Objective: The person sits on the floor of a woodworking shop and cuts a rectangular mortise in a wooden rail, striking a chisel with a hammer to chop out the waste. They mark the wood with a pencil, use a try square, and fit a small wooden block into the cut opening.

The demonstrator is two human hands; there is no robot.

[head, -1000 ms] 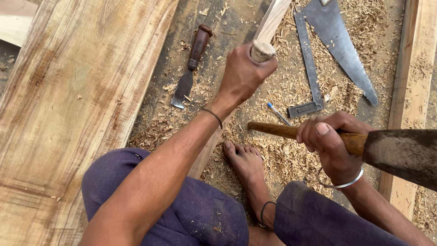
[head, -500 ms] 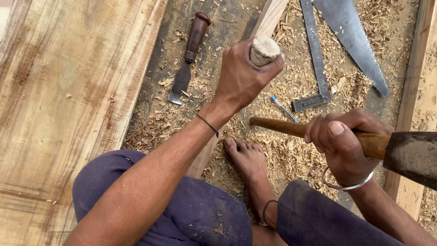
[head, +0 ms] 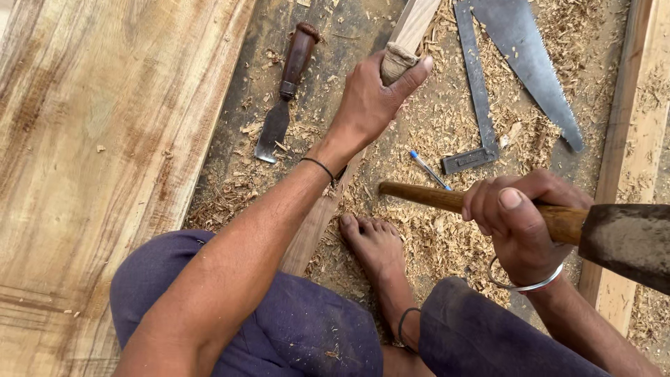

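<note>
Compared with a moment ago, both hands sit a little lower and nearer the body, and the wooden post has slid so that its frayed top now pokes out just above the left thumb instead of standing clear of the fist. Nearest, a bare foot [head: 377,244] rests in the sawdust between the knees. Just beyond it the right hand [head: 520,220] is closed tight around the wooden handle of a hatchet [head: 621,241], fingers wrapped fully over it and thumb on top, with the rusty head at the right edge of view and the handle's free end pointing left. Farther out, the left hand [head: 370,105] is clenched around the upper end of the wooden post [head: 412,28], which runs slantwise from the knees up toward the top of the view. A blue pen [head: 427,167] lies in the shavings between the two hands. Left of the post a chisel [head: 286,91] with a dark handle lies on the ground, beside a broad plank [head: 105,139]. Farthest off, to the right, lie a steel square [head: 478,105] and a saw blade [head: 534,70], close together.
</note>
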